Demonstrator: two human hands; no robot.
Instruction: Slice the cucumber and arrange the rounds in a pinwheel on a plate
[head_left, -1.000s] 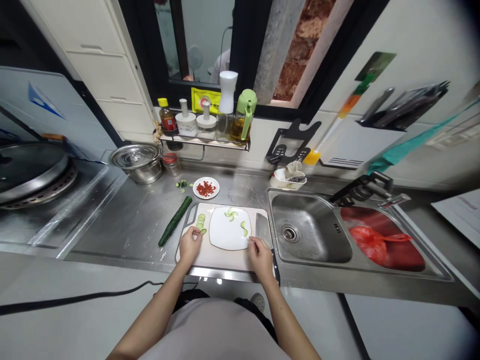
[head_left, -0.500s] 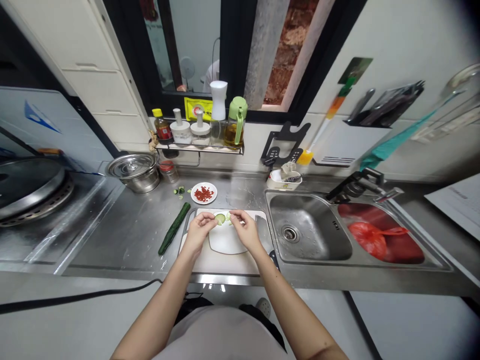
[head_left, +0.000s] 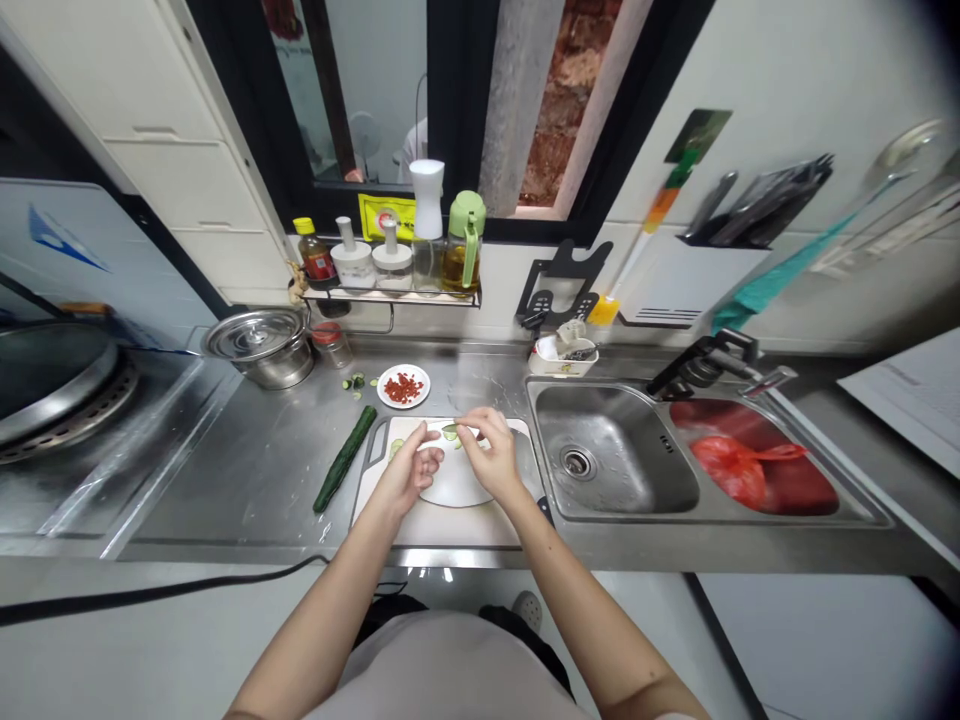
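Note:
My right hand (head_left: 489, 458) pinches a green cucumber slice (head_left: 450, 432) at the far rim of the white plate (head_left: 454, 488). My left hand (head_left: 407, 472) hovers over the plate's left edge with its fingers curled; what they hold is hidden. The plate lies on a pale cutting board (head_left: 439, 524). A few cucumber slices (head_left: 395, 447) rest on the board left of the plate. A whole cucumber (head_left: 344, 458) lies on the steel counter to the board's left.
A small dish of chopped red chili (head_left: 403, 386) sits behind the board, with cucumber ends (head_left: 355, 382) beside it. A lidded steel pot (head_left: 259, 345) stands at the left. The sink (head_left: 611, 465) is on the right, a red bag (head_left: 739, 470) in its second basin. A condiment rack (head_left: 390, 262) hangs behind.
My left hand left the slice pile and my right hand left the plate's right edge. Both rose to the plate's far rim with a cucumber slice; the left has since drawn back slightly.

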